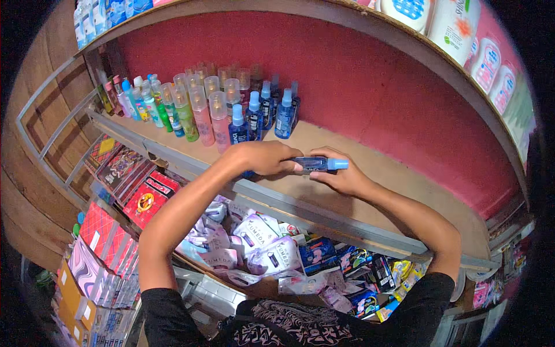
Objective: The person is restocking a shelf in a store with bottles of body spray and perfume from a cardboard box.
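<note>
A dark blue spray bottle (314,164) with a light blue cap lies sideways between my hands, above the shelf board (295,191). My left hand (269,158) grips its base end, the thumb against the side. My right hand (347,177) holds the capped end, with the cap pointing right. Just beyond my left hand stand several upright blue spray bottles (284,117) of similar look. A bit of blue shows beneath my left wrist; what it belongs to is mostly hidden.
Pink body-mist bottles (220,117), a green one (186,117) and other small bottles stand in rows leftward. A grey rail (277,197) edges the shelf. Below lie packets of pads (273,256) and notebooks (151,197). An upper shelf (260,6) holds white bottles (455,26).
</note>
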The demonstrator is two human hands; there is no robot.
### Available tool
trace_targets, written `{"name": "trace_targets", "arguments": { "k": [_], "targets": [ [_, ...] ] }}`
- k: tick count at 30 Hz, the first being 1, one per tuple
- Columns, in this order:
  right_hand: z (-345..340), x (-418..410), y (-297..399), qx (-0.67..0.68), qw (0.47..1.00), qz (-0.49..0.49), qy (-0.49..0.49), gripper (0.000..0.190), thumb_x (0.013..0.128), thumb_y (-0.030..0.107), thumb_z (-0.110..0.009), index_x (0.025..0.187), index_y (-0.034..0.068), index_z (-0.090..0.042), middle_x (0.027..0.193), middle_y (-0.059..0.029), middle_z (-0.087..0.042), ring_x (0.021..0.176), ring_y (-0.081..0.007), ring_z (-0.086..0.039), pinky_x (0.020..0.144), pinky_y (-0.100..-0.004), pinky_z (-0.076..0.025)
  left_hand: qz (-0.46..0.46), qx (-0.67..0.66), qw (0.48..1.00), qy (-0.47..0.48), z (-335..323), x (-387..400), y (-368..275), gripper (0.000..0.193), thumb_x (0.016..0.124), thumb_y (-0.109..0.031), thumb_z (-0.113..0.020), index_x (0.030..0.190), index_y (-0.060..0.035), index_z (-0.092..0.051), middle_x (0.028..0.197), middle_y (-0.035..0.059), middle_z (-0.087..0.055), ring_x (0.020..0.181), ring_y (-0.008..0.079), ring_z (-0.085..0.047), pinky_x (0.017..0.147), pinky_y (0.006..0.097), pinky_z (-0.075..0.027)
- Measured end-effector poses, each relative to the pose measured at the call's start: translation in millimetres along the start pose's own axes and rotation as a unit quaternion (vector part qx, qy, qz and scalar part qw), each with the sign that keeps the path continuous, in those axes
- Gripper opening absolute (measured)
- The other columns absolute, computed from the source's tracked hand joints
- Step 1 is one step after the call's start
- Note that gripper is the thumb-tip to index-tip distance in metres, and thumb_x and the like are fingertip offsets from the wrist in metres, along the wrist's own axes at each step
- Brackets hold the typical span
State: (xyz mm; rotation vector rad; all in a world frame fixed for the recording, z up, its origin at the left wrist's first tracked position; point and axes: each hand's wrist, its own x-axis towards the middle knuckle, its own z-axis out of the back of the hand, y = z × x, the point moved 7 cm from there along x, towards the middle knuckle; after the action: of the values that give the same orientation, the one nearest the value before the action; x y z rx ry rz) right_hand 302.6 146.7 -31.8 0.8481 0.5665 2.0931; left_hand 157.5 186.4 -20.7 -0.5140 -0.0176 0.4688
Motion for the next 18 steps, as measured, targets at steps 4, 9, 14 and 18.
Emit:
{"name": "trace_targets", "arguments": {
  "k": [4,9,14,18],
  "targets": [
    [-3,1,-10,0.124,0.988,-0.095,-0.01,0.032,0.089,0.016,-0.067,0.115,0.0,-0.056,0.103,-0.0067,-0.062,0.095,-0.0138,-0.059,0.082,-0.0297,-0.048,-0.007,-0.052,0.997,-0.05,12,1,-1,0.039,0.099,-0.031,-0.047,0.12,0.0001,-0.055,0.085,0.019,-0.062,0.079,0.0307,-0.062,0.072,0.0408,-0.047],
    [10,23,-25,0.225,0.963,-0.11,-0.099,0.029,0.094,0.018,-0.061,0.114,-0.002,-0.055,0.095,-0.0065,-0.063,0.085,-0.0111,-0.059,0.072,-0.0272,-0.048,-0.123,0.086,0.966,-0.212,23,-15,5,0.032,0.097,-0.025,-0.051,0.11,0.003,-0.056,0.102,0.0242,-0.061,0.097,0.0421,-0.059,0.084,0.0473,-0.045],
    [25,44,-29,0.081,0.987,-0.034,-0.132,0.029,0.093,0.017,-0.062,0.106,-0.008,-0.054,0.1,-0.015,-0.066,0.095,-0.0202,-0.066,0.079,-0.0338,-0.055,0.034,0.101,0.993,-0.059,-3,-10,27,0.03,0.095,-0.024,-0.053,0.116,-0.0041,-0.057,0.111,0.0244,-0.057,0.104,0.0428,-0.057,0.087,0.0481,-0.046],
    [20,54,-21,-0.01,0.99,-0.069,-0.122,0.028,0.092,0.017,-0.063,0.102,-0.007,-0.055,0.095,-0.0185,-0.066,0.089,-0.0214,-0.068,0.073,-0.0352,-0.056,0.108,0.106,0.987,-0.049,-2,-18,16,0.033,0.089,-0.02,-0.059,0.121,-0.0134,-0.058,0.123,0.0212,-0.051,0.1,0.0432,-0.059,0.089,0.0472,-0.048]
  ]
}}
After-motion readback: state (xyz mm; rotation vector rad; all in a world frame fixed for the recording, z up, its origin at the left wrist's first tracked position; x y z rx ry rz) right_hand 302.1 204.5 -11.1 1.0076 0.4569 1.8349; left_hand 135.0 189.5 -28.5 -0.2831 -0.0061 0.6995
